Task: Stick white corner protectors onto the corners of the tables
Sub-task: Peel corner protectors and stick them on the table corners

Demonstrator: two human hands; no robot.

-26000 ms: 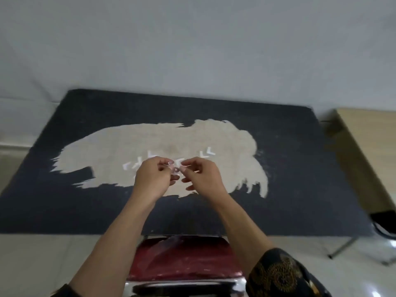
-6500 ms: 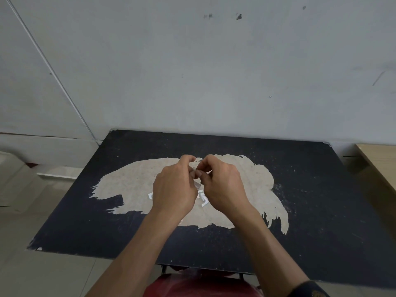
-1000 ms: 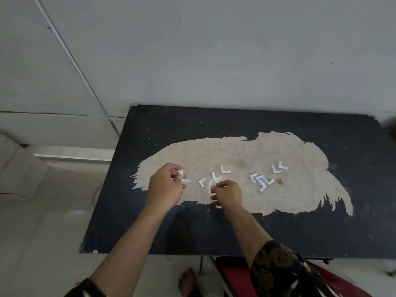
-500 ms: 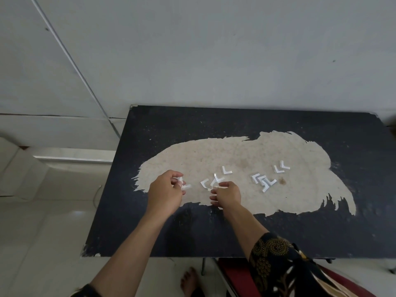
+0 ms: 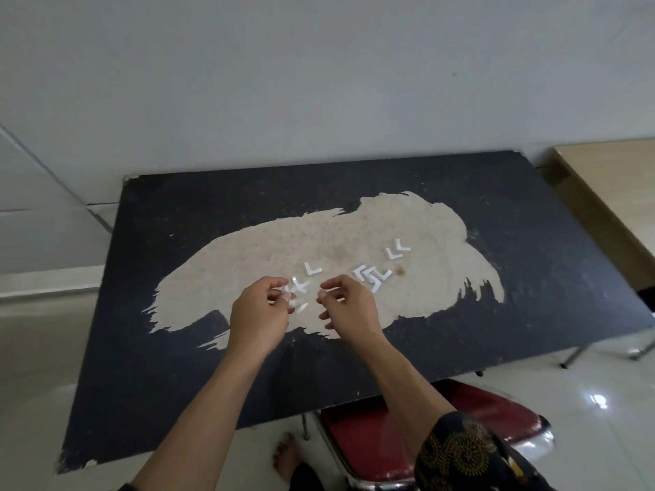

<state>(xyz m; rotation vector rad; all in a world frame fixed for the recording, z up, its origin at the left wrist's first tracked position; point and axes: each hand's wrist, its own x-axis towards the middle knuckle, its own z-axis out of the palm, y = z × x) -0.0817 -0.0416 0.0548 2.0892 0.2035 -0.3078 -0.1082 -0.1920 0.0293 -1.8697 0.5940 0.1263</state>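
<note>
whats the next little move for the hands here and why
Probably bring the right hand across to the corner protector pinched in the left hand and peel any backing: that piece is lifted off the table, with the hands slightly apart.

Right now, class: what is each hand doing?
Left hand: pinches a white corner protector.
Right hand: curled; cannot tell whether it holds anything.

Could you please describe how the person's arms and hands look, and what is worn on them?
Both the left hand and the right hand are bare: no gloves, rings or watch show. The forearms are uncovered. On the right, a black sleeve with a gold swirling pattern ends near the elbow. Of the left sleeve only a dark edge shows.
</note>
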